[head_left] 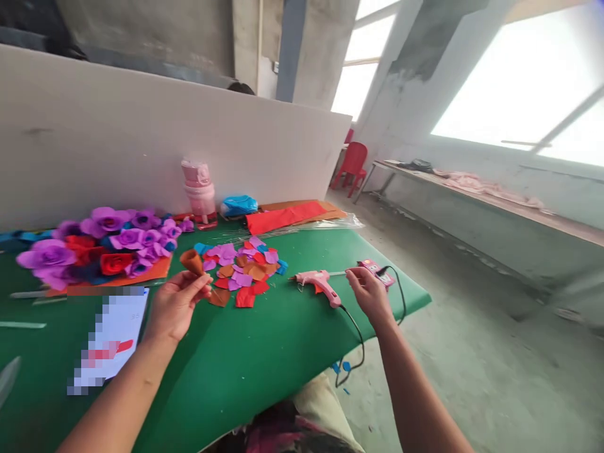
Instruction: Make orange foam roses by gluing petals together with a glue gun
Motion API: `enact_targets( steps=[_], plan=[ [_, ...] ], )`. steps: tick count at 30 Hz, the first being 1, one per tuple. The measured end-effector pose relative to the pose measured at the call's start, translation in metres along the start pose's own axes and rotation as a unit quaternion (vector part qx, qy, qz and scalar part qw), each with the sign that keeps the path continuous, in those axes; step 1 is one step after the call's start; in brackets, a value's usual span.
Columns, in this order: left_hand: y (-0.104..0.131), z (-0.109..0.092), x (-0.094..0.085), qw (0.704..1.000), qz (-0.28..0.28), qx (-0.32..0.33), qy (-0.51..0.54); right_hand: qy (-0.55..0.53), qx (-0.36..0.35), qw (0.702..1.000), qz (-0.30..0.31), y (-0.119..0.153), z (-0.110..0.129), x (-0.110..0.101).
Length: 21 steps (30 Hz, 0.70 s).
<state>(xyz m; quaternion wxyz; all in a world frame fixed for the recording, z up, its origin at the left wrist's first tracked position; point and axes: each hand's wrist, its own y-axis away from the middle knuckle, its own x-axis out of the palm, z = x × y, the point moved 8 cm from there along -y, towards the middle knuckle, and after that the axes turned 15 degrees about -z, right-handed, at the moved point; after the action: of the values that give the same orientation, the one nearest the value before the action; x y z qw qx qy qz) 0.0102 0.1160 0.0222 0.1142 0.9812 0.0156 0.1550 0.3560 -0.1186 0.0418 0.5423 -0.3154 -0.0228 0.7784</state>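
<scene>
My left hand pinches the brown paper cone above the green table, so my right hand, gripping the glue stick, should push straight into the pink glue gun near the right corner.

Head-worn view, forward and down, table near

Bright windows, grey floor, red chair.

Your left hand holds a brown paper cone. Your right hand is at the glue stick of the pink glue gun, on the green desk.
</scene>
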Motion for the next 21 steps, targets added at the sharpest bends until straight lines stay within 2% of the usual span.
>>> enact_targets(
  steps=[2,4,8,11,13,15,16,18,19,21],
  plan=[
    [0.0,0.002,0.003,1.0,0.01,-0.002,-0.011,0.056,0.019,0.997,0.04,0.004,-0.023,-0.001],
    [0.002,0.002,0.004,1.0,0.019,-0.003,-0.016,0.09,0.02,0.991,0.097,0.012,-0.031,0.008],
    [0.008,0.0,0.004,1.0,0.018,0.001,-0.013,0.122,-0.026,0.975,0.184,0.026,-0.021,0.034],
    [0.01,-0.003,0.002,1.0,0.021,0.004,-0.005,0.141,-0.052,0.97,0.19,0.025,-0.013,0.043],
    [0.009,-0.003,0.0,1.0,0.021,0.005,-0.002,0.114,-0.047,0.978,0.171,0.022,-0.007,0.041],
    [0.007,-0.001,-0.003,1.0,0.018,0.001,0.001,0.012,0.0,0.985,0.174,0.024,0.002,0.038],
    [0.006,0.0,-0.004,1.0,0.017,-0.001,0.003,-0.06,0.04,0.979,0.192,0.029,0.007,0.039],
    [0.004,0.003,-0.006,1.0,0.017,-0.001,0.007,-0.199,0.135,0.943,0.229,0.042,0.02,0.042],
    [0.003,0.004,-0.007,1.0,0.017,0.0,0.007,-0.262,0.19,0.914,0.242,0.05,0.027,0.046],
    [0.002,0.005,-0.007,1.0,0.018,0.002,0.006,-0.373,0.294,0.831,0.288,0.071,0.045,0.061]
  ],
)
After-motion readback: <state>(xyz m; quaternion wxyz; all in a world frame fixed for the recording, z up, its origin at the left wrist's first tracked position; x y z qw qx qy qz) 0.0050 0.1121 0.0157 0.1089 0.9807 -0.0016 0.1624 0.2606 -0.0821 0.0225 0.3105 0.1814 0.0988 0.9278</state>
